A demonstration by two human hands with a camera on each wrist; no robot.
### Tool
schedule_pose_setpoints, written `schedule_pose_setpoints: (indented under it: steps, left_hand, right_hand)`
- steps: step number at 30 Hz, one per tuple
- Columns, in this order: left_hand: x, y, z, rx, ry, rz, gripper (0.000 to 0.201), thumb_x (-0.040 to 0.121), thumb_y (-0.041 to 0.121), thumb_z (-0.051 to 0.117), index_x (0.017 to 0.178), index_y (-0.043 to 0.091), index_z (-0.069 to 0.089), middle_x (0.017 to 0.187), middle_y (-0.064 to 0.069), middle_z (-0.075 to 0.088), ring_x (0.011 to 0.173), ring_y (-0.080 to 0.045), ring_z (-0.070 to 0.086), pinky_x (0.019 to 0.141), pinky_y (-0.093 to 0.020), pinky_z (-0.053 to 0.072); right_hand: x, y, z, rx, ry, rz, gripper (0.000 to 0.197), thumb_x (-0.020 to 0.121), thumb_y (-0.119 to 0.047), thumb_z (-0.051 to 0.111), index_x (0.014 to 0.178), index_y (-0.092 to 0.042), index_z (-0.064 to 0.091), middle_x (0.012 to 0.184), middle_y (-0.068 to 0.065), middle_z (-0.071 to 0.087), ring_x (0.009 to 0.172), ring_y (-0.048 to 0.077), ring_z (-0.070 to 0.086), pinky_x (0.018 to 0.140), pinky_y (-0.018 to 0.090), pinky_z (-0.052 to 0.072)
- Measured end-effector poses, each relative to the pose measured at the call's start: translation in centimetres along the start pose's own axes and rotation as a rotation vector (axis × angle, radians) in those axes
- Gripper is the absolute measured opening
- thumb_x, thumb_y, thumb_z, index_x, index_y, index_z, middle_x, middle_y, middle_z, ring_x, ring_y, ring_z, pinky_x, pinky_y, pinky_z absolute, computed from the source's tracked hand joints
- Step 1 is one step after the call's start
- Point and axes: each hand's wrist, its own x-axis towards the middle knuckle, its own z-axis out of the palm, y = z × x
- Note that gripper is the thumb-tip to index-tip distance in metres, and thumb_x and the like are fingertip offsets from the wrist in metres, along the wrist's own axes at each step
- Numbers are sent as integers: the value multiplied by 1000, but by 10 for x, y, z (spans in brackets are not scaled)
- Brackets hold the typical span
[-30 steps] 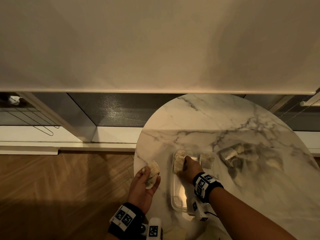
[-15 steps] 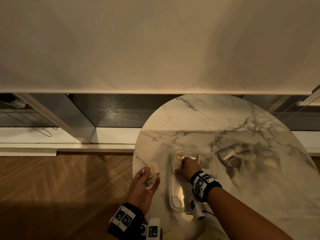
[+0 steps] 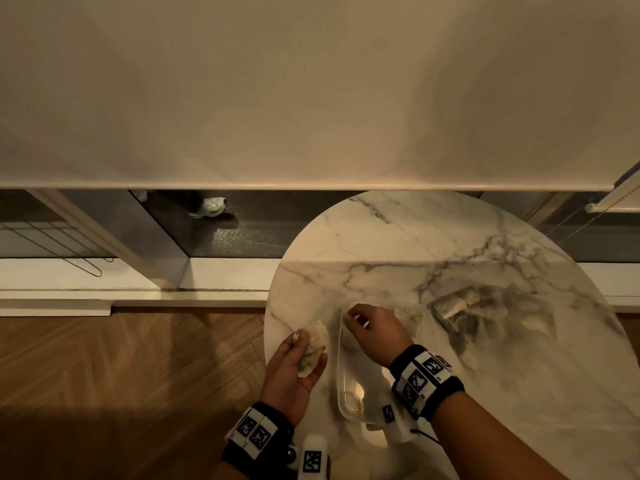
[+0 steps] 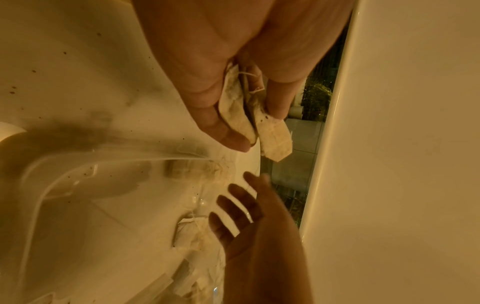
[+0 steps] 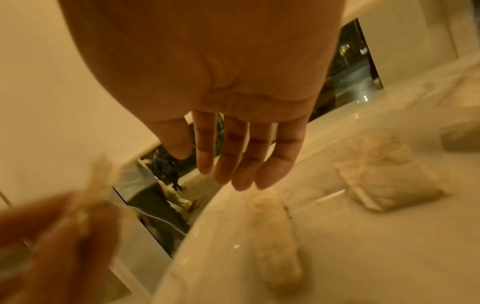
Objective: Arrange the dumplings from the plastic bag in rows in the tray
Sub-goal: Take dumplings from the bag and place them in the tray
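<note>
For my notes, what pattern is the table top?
White marble with grey veins on the table top, clearest in the head view.

Bare tray (image 3: 341, 386) floor lies open near the wrists; dumplings (image 3: 408, 315) crowd its far end

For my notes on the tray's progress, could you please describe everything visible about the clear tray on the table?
The tray is a clear, shallow plastic rectangle with rounded corners, lying flat on the marble table near its left edge. Pale dumplings sit at its far end; its near part looks empty. The right hand hovers open above the far end, and the plastic bag lies to its right.
</note>
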Motion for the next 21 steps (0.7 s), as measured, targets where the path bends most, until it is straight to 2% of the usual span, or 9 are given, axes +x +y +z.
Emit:
schedule_pose_setpoints:
  steps: [2, 4, 6, 9, 12, 14, 16, 19, 21]
  left_hand:
    - [-3, -2, 3, 28, -34, 4, 31, 92, 18, 63, 119, 4, 64, 118, -14, 70, 100, -22, 68, 74, -33, 59]
    - [-6, -3, 5, 60, -70, 15, 35, 87, 20, 65, 119, 5, 65, 118, -14, 71, 102, -21, 69, 80, -34, 56]
    - [-8, -3, 7, 88, -95, 24, 40, 84, 21, 66, 120, 4, 64, 119, -15, 71, 103, -21, 69, 81, -34, 55]
    - [-9, -3, 9, 84, -98, 25, 39, 83, 20, 66, 119, 4, 64, 118, -16, 71, 98, -20, 70, 75, -32, 57]
    - [-10, -3, 8, 83, -99, 30, 38, 82, 20, 67, 116, 5, 66, 115, -15, 71, 96, -20, 71, 73, -32, 57]
    - [-10, -4, 6, 90, -91, 38, 40, 81, 21, 68, 117, 5, 66, 116, -15, 71, 96, -20, 70, 73, -33, 57]
    - [-10, -4, 3, 99, -77, 40, 42, 81, 21, 69, 119, 4, 65, 117, -15, 71, 98, -21, 69, 74, -33, 57]
    - [-11, -5, 1, 102, -79, 36, 40, 82, 22, 69, 119, 5, 65, 116, -14, 71, 98, -21, 69, 74, -34, 57]
    - [-12, -5, 1, 98, -89, 39, 37, 82, 23, 68, 114, 6, 66, 111, -13, 72, 93, -19, 70, 74, -33, 57]
  right_hand:
    - [-9, -13, -4, 113, -18, -52, 33, 87, -61, 55, 89, -31, 68, 81, -11, 67, 73, 3, 62, 68, 27, 53]
    - [-18, -22, -5, 175, -64, -111, 33, 83, -61, 63, 90, -30, 70, 81, -10, 67, 72, 4, 62, 66, 22, 51]
    - [-22, -26, -4, 195, -57, -150, 23, 83, -51, 70, 88, -29, 70, 79, -9, 67, 72, 5, 62, 68, 25, 53]
    - [-23, -23, -2, 305, -7, -127, 10, 83, -35, 76, 81, -26, 71, 72, -6, 67, 68, 6, 62, 70, 34, 55]
    - [-24, -22, -4, 415, -34, -60, 9, 84, -25, 77, 89, -18, 75, 75, 1, 72, 66, 11, 65, 68, 37, 57]
    - [-26, -22, -5, 435, -39, -53, 7, 85, -21, 75, 92, -18, 76, 73, 4, 73, 63, 15, 66, 66, 37, 58]
    - [-27, -20, -5, 406, -23, -74, 6, 86, -19, 74, 90, -22, 76, 70, 1, 72, 61, 15, 67, 64, 35, 59]
    - [-29, -19, -6, 355, -13, -115, 14, 87, -19, 72, 83, -32, 72, 68, -13, 69, 62, 7, 65, 63, 29, 55]
    - [-32, -23, -9, 354, -15, -118, 15, 89, -18, 68, 81, -31, 67, 71, -11, 68, 66, 10, 66, 63, 34, 57]
